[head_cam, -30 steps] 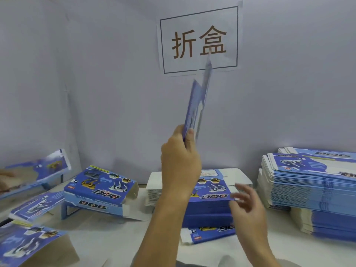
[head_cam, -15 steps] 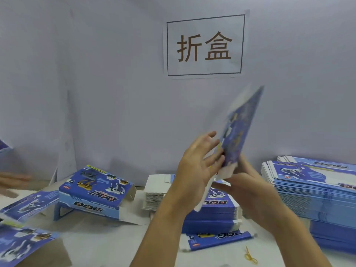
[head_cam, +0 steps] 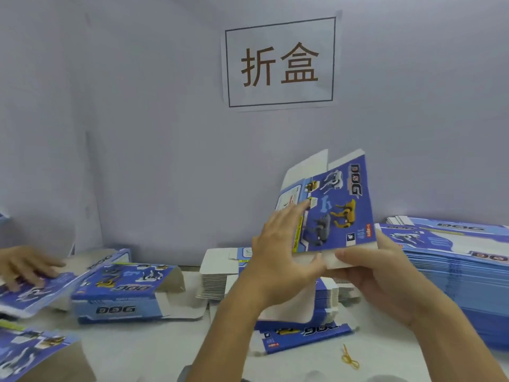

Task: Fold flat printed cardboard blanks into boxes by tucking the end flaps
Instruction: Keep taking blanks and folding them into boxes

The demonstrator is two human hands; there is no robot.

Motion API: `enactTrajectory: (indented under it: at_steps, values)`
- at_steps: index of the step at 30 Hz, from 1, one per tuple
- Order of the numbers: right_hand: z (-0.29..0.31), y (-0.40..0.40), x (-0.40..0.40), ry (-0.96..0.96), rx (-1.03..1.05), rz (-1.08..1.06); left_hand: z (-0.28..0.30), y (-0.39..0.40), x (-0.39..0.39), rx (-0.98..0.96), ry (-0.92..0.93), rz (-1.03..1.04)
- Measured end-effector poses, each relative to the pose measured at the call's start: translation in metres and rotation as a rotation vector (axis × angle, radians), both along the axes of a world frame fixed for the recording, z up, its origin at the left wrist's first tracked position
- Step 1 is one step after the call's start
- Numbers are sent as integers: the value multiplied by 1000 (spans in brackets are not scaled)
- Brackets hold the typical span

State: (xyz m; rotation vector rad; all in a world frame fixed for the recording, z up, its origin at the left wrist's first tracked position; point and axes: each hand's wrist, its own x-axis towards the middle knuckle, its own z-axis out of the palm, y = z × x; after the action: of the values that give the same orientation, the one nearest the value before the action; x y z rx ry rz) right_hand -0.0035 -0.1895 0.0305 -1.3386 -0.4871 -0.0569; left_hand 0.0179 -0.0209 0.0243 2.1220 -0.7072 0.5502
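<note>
I hold one blue printed "DOG" blank [head_cam: 338, 208] upright in front of me, its printed face toward me and white flaps sticking up at the top. My left hand [head_cam: 278, 252] lies against its left side with straight fingers spread over the print. My right hand [head_cam: 371, 268] grips the bottom edge, thumb curled over the white lower flap. Beneath my hands lies a stack of flat blanks [head_cam: 220, 274]. A part-formed box [head_cam: 121, 293] with open flaps sits on the table at the left.
A tall stack of blanks [head_cam: 462, 274] fills the right. Another person's hand [head_cam: 24, 266] rests on a blank at the far left. Another blank [head_cam: 305, 337] and a yellow rubber band [head_cam: 349, 359] lie on the white table near me. A paper sign [head_cam: 279, 62] hangs on the wall.
The blank has swung from edge-on, high in my left hand, down to face me. My right hand came up and took its bottom edge; my left hand opened flat against it.
</note>
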Motion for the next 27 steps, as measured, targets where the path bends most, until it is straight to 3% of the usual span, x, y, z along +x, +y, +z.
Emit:
enactTrajectory:
  at_steps: [4, 7, 11, 15, 19, 27]
  values:
    - [7, 1, -5, -32, -311, -103, -2, 0, 0, -27, -12, 49]
    - [17, 9, -11, -151, -460, -180, -5, 6, 1, 96, -2, 13]
    - [25, 13, -16, -254, -467, -246, -11, 8, 2, 160, 79, -39]
    - [25, 12, -18, -245, -523, -224, -16, 3, 7, 17, 26, 19]
    - [23, 14, -15, -212, -507, -244, -20, 2, 10, -119, 57, -59]
    - [16, 14, -11, -228, -666, -287, -28, 0, 17, -126, 111, -52]
